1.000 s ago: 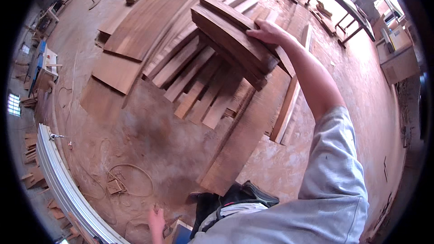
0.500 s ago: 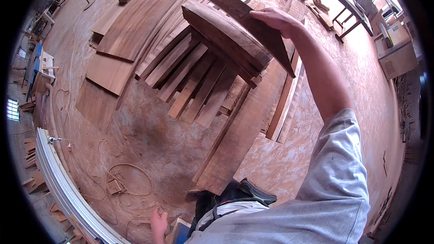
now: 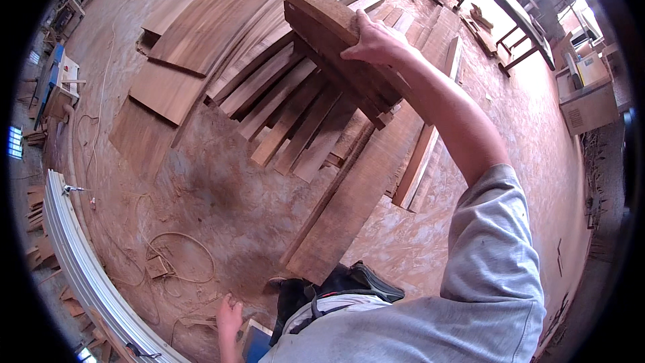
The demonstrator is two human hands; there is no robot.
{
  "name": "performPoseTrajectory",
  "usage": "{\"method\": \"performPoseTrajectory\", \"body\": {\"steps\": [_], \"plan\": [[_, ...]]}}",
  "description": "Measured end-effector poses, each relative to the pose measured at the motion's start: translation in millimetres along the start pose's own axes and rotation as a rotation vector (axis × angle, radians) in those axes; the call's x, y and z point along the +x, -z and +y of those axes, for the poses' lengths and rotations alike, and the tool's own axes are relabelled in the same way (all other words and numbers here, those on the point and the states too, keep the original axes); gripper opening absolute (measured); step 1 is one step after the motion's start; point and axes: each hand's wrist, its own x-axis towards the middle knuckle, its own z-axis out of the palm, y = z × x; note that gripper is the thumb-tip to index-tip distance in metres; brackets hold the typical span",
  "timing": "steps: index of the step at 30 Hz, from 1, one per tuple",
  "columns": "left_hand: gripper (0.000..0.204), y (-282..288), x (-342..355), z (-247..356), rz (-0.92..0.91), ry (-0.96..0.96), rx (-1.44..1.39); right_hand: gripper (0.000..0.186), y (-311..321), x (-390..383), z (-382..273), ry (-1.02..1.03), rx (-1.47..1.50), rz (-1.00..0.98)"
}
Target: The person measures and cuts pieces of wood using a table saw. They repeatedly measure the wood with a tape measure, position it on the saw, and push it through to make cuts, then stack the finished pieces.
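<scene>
We see the right hand (image 3: 375, 42) lower now than half a second ago, when it tipped the top board (image 3: 321, 8) up on edge; the board lies flatter again on the stack (image 3: 349, 70) carried out in front. We judge the load is being settled and squared, not dropped. Fingers clamp over the top board's near end, thumb side toward us, grasping it firmly.

Left hand (image 3: 228, 314) hangs low by the hip, same as before; fingers loosely curled, touching nothing we can make out, just above a blue-edged object (image 3: 254, 339).

Counts: stack under the fingers shows two thick boards for sure, maybe a third below, edges merge. Beyond and below the fingertips, about seven narrow planks (image 3: 295, 121) fan out on the sawdust floor (image 3: 201, 188). Left of the fingers, two wide panels (image 3: 171, 91). Under the wrist, one long plank (image 3: 366, 188) and one slat on edge (image 3: 423, 141). Far past the knuckles, one metal-frame table (image 3: 500, 10). One dark shoe (image 3: 363, 282) visible. One loose cable (image 3: 181, 255) near the left hand.
</scene>
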Motion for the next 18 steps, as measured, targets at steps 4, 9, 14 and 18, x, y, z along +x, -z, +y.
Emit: {"method": "performPoseTrajectory", "body": {"steps": [4, 9, 14, 18], "plan": [[0.055, -3.0, 3.0, -3.1, -0.011, 0.053, -0.060, 0.089, -0.5, -1.9, -14.6, -0.088, -0.077, 0.031], [0.056, -9.0, -0.1, -11.1, 0.009, 0.075, -0.067, 0.087, 1.1, -0.3, -17.8, -0.091, -0.088, -0.003], [0.054, -2.7, -6.5, -4.9, -0.036, 0.143, -0.058, 0.089, 1.0, -1.8, -21.1, -0.104, -0.090, -0.026], [0.055, 1.0, -9.1, 0.6, -0.037, 0.180, -0.130, 0.092, 0.4, 0.8, -19.6, -0.113, -0.105, -0.038]]}}
